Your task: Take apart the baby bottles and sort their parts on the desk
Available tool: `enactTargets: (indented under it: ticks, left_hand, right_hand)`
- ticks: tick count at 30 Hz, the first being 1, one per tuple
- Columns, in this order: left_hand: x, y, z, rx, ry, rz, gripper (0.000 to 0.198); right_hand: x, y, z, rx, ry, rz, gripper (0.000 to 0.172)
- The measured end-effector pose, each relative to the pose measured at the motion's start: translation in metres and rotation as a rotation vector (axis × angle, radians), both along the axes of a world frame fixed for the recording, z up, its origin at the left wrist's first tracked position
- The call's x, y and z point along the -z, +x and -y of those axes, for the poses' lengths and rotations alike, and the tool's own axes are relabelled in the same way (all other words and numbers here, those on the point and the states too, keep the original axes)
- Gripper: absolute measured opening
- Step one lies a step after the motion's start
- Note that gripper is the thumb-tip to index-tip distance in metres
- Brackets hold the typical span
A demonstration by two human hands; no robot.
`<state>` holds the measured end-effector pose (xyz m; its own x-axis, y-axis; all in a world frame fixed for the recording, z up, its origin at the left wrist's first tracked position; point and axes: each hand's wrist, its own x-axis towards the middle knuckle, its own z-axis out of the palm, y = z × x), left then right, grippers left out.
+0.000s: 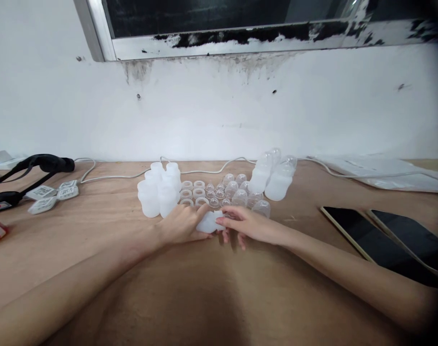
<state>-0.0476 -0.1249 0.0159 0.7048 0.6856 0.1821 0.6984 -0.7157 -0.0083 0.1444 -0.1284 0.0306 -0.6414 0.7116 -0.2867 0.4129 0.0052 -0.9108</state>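
Observation:
Both of my hands meet at the middle of the wooden table (219,298) on one small translucent white bottle (209,222) lying on its side. My left hand (181,225) curls round its left end, fingers closed. My right hand (246,224) pinches its right end with red-nailed fingers, the others spread downward. Just behind stand several open white bottles (157,192), rows of white rings (192,189) and clear domed caps (237,192). Three capped bottles (274,178) stand at the back right.
Two dark tablets (384,238) lie at the right. A white cable (212,170) runs along the wall. A black strap device (28,173) and white tags (53,194) lie at the left. Plastic sheets (381,173) rest at the far right.

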Motion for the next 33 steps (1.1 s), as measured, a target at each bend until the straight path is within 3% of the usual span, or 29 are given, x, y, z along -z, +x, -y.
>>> enactTargets:
  ticks: [3, 5, 10, 14, 16, 18, 21, 23, 24, 26, 29, 31, 33]
  left_hand:
    - [-0.001, -0.002, -0.004, 0.02, 0.002, 0.012, 0.047]
    - [0.0, -0.003, -0.005, 0.03, -0.023, 0.028, 0.05]
    - [-0.003, -0.004, -0.005, 0.023, -0.095, 0.087, 0.058]
    - [-0.008, -0.003, -0.002, 0.043, -0.241, 0.157, 0.061]
    - [-0.008, -0.003, 0.001, 0.05, -0.255, 0.16, 0.062]
    - [-0.007, -0.003, 0.003, 0.046, -0.214, 0.139, 0.061]
    - [-0.006, -0.003, 0.006, 0.007, -0.164, 0.081, 0.055]
    - [-0.005, -0.003, 0.007, -0.013, -0.161, 0.052, 0.053]
    - [-0.005, -0.003, 0.007, -0.014, -0.162, 0.049, 0.052]
    - [-0.005, -0.003, 0.007, -0.024, -0.162, 0.055, 0.053]
    - [-0.006, -0.003, 0.006, -0.06, -0.186, 0.069, 0.055]
    - [-0.006, -0.002, 0.005, -0.055, -0.184, 0.075, 0.057]
    - [-0.006, -0.001, 0.005, -0.041, -0.148, 0.063, 0.057]
  right_hand:
    - [0.005, 0.001, 0.002, 0.005, 0.072, 0.002, 0.043]
    - [0.008, 0.003, 0.006, 0.004, 0.21, 0.039, 0.04]
    - [0.015, 0.01, 0.011, -0.037, 0.925, 0.231, 0.03]
    - [0.012, 0.015, 0.012, -0.208, 1.297, 0.277, 0.018]
    - [0.007, 0.016, 0.011, -0.224, 1.274, 0.245, 0.02]
    - [0.002, 0.016, 0.009, -0.103, 1.103, 0.22, 0.033]
    - [-0.002, 0.014, 0.004, 0.019, 0.571, 0.258, 0.041]
    - [-0.002, 0.012, 0.004, -0.056, 0.249, 0.21, 0.043]
    - [-0.002, 0.012, 0.004, -0.088, 0.182, 0.179, 0.042]
    - [-0.002, 0.012, 0.006, -0.074, 0.339, 0.164, 0.036]
    - [-0.005, 0.013, 0.01, -0.095, 0.809, 0.185, 0.033]
    - [-0.007, 0.014, 0.01, -0.079, 0.877, 0.148, 0.038]
    - [-0.009, 0.014, 0.008, 0.036, 0.801, 0.162, 0.037]
